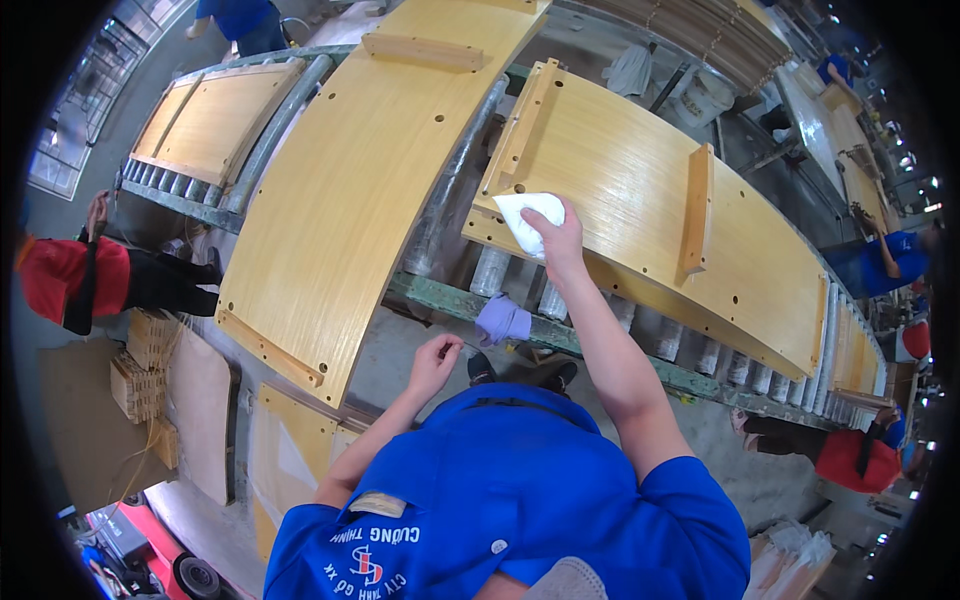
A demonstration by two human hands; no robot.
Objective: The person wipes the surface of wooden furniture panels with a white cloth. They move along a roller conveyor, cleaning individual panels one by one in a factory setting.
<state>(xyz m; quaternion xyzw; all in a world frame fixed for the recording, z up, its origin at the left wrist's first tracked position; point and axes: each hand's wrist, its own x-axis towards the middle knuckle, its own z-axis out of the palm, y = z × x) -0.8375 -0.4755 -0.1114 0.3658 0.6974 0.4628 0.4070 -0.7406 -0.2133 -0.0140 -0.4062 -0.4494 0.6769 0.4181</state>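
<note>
My right hand [562, 238] grips a folded white sheet [530, 217] at the near left end of a light yellow wooden panel [630, 165]. The sheet lies over the panel's edge; whether it is cloth or paper I cannot tell. A wooden cleat [522, 125] runs along that end, and a second cleat [698, 208] crosses the panel further right. My left hand [435, 363] hangs in front of my body with its fingers curled in and nothing visible in them. Left of it stretches a long, slightly curved wooden panel [345, 190] with small holes and cleats at its ends.
The panels lie on a roller conveyor with a green rail [450, 300]. A purple cloth [503, 320] hangs on that rail. Another panel [215, 115] rests on rollers at far left. People in red [75, 285] and blue [890, 262] stand around. A white bucket [703, 100] stands behind.
</note>
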